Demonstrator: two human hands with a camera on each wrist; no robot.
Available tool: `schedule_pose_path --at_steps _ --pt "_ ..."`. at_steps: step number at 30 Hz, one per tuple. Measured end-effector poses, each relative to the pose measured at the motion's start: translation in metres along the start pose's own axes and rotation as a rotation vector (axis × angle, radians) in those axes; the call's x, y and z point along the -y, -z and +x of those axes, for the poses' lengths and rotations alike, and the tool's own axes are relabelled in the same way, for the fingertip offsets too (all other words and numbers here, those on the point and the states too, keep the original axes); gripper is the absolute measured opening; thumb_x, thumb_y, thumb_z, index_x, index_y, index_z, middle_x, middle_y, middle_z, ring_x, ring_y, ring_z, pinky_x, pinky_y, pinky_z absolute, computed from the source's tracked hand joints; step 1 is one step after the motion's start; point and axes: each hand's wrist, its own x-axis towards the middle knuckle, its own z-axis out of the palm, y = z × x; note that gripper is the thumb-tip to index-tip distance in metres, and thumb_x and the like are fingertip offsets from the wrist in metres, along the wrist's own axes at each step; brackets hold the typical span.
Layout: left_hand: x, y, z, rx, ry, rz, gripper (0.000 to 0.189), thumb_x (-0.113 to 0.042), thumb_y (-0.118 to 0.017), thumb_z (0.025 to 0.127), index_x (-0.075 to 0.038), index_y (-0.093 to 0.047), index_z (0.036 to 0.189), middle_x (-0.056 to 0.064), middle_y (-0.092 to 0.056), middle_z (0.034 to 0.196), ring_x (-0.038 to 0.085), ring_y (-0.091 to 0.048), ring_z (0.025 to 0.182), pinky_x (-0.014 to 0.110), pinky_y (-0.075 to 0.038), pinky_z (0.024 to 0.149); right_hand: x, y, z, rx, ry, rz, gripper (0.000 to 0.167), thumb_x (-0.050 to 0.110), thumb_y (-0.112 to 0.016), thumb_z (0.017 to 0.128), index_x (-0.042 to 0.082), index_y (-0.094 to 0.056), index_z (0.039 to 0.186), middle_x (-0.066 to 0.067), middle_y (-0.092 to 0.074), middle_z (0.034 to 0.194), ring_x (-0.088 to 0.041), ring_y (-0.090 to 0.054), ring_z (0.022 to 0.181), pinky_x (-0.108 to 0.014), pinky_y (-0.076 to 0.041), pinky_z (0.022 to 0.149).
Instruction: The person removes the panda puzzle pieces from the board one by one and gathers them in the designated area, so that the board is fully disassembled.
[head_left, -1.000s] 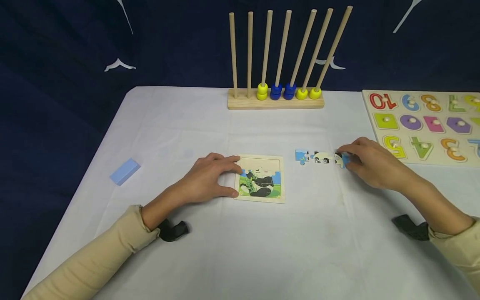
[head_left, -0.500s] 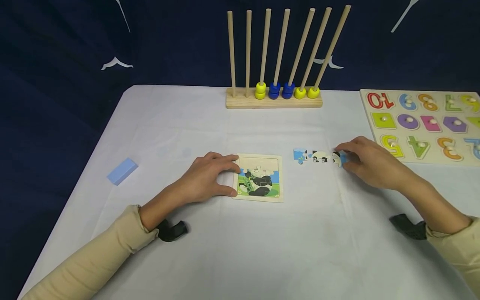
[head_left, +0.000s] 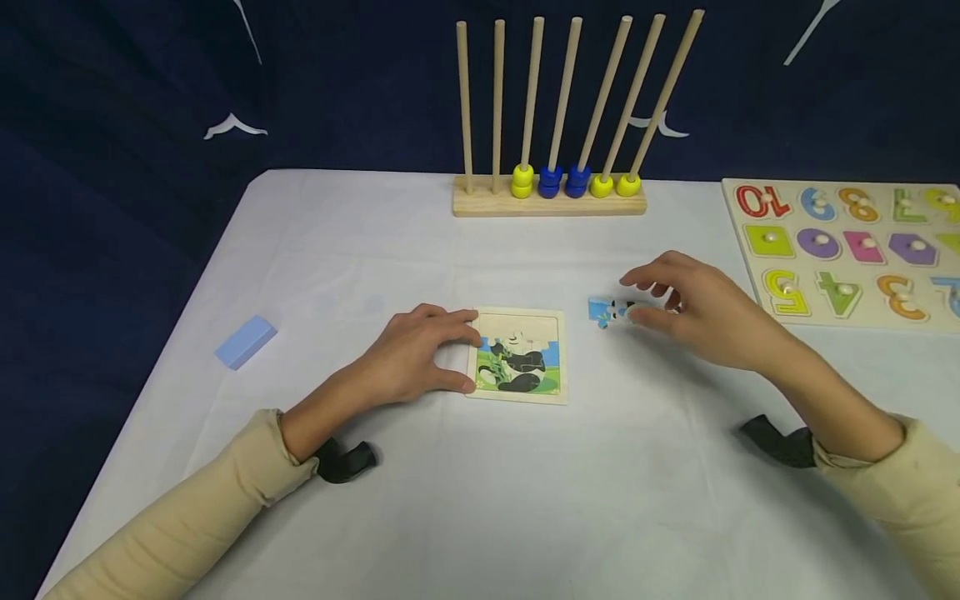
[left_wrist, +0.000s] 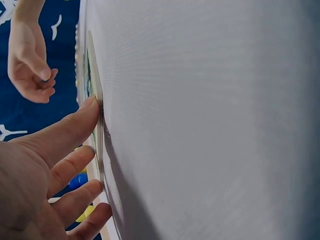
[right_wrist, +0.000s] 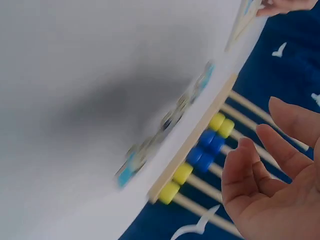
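My left hand (head_left: 412, 354) rests at the left edge of a small wooden puzzle tray (head_left: 566, 358), its thumb and fingertips touching the rim. Inside, the lower part of a panda picture (head_left: 525, 367) is laid, with bare wood along the top. To the tray's right, my right hand (head_left: 705, 312) hovers over a row of loose jigsaw pieces, fingers spread and holding nothing. The blue end piece (head_left: 598, 310) shows in the head view; the hand partly hides the rest. In the right wrist view, a blurred blue-edged piece (right_wrist: 127, 172) lies at the row's near end.
A bead abacus (head_left: 547, 207) with tall wooden rods stands at the back. The number and shape peg board (head_left: 806, 312) lies at the right. A light blue block (head_left: 246, 342) sits at the left. Dark cloth (head_left: 112, 208) hangs beyond the white table (head_left: 525, 500).
My right hand has let go of the rightmost panda piece, lifted and moved left over the row. The left hand and the tray stay in place.
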Motion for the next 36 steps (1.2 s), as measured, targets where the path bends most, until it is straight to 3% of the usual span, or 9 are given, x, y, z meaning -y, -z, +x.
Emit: schedule_pose_path --at_steps 3,7,13,19,23,27,33,36 --pt "0.0 0.0 0.0 -0.003 -0.003 -0.005 0.046 -0.033 -0.084 0.079 -0.019 -0.07 0.12 0.002 -0.046 0.15 0.027 -0.044 0.129 0.057 -0.031 0.102 0.012 -0.008 0.007 0.031 0.044 0.061 0.033 0.008 -0.073 0.089 0.001 -0.067 0.12 -0.005 -0.063 0.102 -0.02 -0.053 0.089 -0.031 -0.044 0.074" --pt "0.001 0.0 0.001 -0.003 0.001 -0.006 0.046 -0.033 -0.084 0.079 -0.019 -0.07 0.12 0.001 -0.046 0.15 0.027 -0.044 0.129 0.056 -0.031 0.102 0.027 -0.024 0.016 0.082 0.076 0.117 0.03 0.007 -0.073 0.089 0.001 -0.068 0.117 -0.002 -0.063 0.095 -0.017 -0.053 0.085 -0.032 -0.046 0.075" --pt "0.002 0.0 0.001 -0.003 -0.002 -0.009 0.046 -0.034 -0.084 0.079 -0.019 -0.07 0.12 0.001 -0.047 0.149 0.027 -0.044 0.129 0.056 -0.032 0.102 0.041 -0.049 0.026 0.231 0.074 0.189 0.032 0.009 -0.07 0.091 -0.001 -0.066 0.121 -0.002 -0.064 0.097 -0.017 -0.057 0.089 -0.037 -0.049 0.08" --pt "0.002 0.001 0.001 -0.004 -0.008 -0.024 0.046 -0.034 -0.084 0.079 -0.019 -0.07 0.121 0.001 -0.047 0.149 0.026 -0.045 0.128 0.055 -0.032 0.102 0.051 -0.063 0.039 0.325 0.104 0.239 0.035 0.009 -0.068 0.093 -0.004 -0.062 0.125 -0.003 -0.065 0.1 -0.018 -0.058 0.088 -0.038 -0.048 0.082" --pt "0.002 0.001 0.001 -0.001 -0.009 -0.027 0.046 -0.034 -0.084 0.079 -0.019 -0.07 0.12 0.001 -0.047 0.149 0.027 -0.044 0.128 0.055 -0.031 0.102 0.059 -0.068 0.047 0.369 0.109 0.207 0.039 0.01 -0.069 0.092 -0.005 -0.06 0.128 -0.005 -0.064 0.1 -0.019 -0.057 0.088 -0.037 -0.047 0.082" --pt "0.002 0.0 0.001 0.0 -0.004 -0.025 0.046 -0.033 -0.085 0.078 -0.02 -0.07 0.12 0.001 -0.046 0.15 0.027 -0.044 0.129 0.057 -0.031 0.102 0.065 -0.071 0.051 0.379 0.11 0.128 0.036 0.011 -0.069 0.091 -0.002 -0.064 0.125 -0.005 -0.058 0.091 -0.02 -0.052 0.083 -0.035 -0.044 0.075" --pt "0.002 0.0 0.001 0.01 0.018 -0.045 0.046 -0.032 -0.086 0.077 -0.02 -0.07 0.119 0.0 -0.046 0.15 0.026 -0.043 0.129 0.057 -0.029 0.103 0.071 -0.077 0.053 0.365 0.118 0.042 0.016 0.009 -0.07 0.091 0.005 -0.068 0.106 -0.003 -0.048 0.078 -0.018 -0.045 0.072 -0.031 -0.034 0.063" --pt "0.002 0.0 0.002 0.013 0.025 -0.064 0.046 -0.031 -0.086 0.077 -0.019 -0.07 0.118 0.001 -0.045 0.15 0.025 -0.042 0.128 0.058 -0.027 0.103 0.073 -0.08 0.053 0.352 0.108 0.041 0.014 0.011 -0.071 0.09 0.006 -0.067 0.103 -0.003 -0.047 0.076 -0.018 -0.044 0.071 -0.031 -0.033 0.062"
